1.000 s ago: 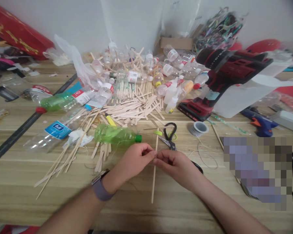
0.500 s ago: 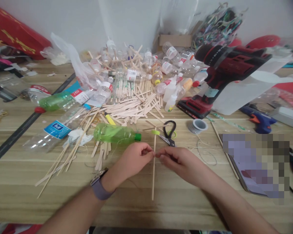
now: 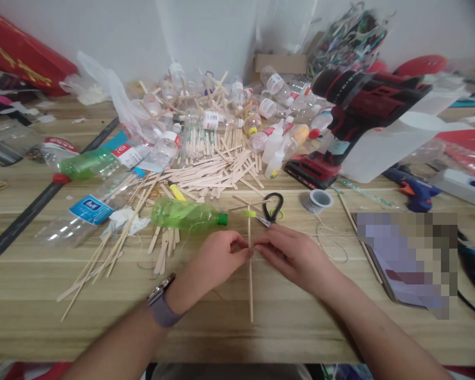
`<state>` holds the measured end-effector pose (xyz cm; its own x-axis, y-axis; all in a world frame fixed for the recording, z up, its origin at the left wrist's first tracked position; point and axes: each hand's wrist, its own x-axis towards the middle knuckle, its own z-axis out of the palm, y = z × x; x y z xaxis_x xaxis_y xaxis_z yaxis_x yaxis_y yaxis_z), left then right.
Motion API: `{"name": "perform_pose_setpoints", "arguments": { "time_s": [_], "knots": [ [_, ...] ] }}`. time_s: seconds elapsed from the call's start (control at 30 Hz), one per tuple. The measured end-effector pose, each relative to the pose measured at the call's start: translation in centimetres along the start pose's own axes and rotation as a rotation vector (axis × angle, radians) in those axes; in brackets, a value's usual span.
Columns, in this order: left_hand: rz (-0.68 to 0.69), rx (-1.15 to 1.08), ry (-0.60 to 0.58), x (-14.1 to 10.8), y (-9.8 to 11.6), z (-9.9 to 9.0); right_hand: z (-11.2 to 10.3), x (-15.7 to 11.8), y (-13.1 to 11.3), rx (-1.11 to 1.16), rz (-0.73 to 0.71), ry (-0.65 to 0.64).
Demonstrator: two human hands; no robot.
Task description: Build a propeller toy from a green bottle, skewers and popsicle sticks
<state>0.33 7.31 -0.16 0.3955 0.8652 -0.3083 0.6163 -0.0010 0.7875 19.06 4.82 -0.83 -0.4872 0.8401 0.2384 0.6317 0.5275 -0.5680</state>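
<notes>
A thin wooden stick (image 3: 250, 295) points up the table in front of me, with a yellow-green plastic ring (image 3: 248, 213) near its far end. My left hand (image 3: 217, 261), a watch on its wrist, closes thumb and finger on the stick about midway along. From the other side my right hand (image 3: 296, 258) pinches its fingertips together right beside the stick; what they hold is too small to make out. Black-handled scissors (image 3: 275, 208) lie just beyond the right hand. A green bottle (image 3: 184, 214) lies on its side beyond the left hand.
A spool of thread (image 3: 320, 200), a phone (image 3: 396, 274) and a glue gun (image 3: 415, 192) lie to the right. The red-black drill (image 3: 364, 116) stands behind the spool. Several flat craft sticks (image 3: 209, 171) and clear bottles (image 3: 217, 120) are piled at the back.
The stick's near end has swung slightly to the right, and its ringed end slightly left. Both hands stay pinched close together at its middle; the view has shifted a little.
</notes>
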Motion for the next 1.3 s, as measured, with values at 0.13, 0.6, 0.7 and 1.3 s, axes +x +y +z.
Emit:
{"name": "perform_pose_setpoints", "arguments": {
  "time_s": [0.13, 0.6, 0.7, 1.3],
  "knots": [
    [0.036, 0.007, 0.030, -0.1, -0.2, 0.4, 0.6, 0.2, 0.0, 0.024, -0.045, -0.007],
    [0.050, 0.050, 0.131, -0.7, 0.3, 1.0, 1.4, 0.6, -0.8, 0.361, 0.169, 0.054],
    [0.060, 0.030, 0.157, -0.8, 0.3, 1.1, 1.4, 0.7, -1.0, 0.485, 0.260, 0.058],
    [-0.020, -0.413, 0.078, -0.5, 0.0, 0.3, 0.7, 0.2, -1.0, 0.702, 0.575, -0.026]
  ]
}}
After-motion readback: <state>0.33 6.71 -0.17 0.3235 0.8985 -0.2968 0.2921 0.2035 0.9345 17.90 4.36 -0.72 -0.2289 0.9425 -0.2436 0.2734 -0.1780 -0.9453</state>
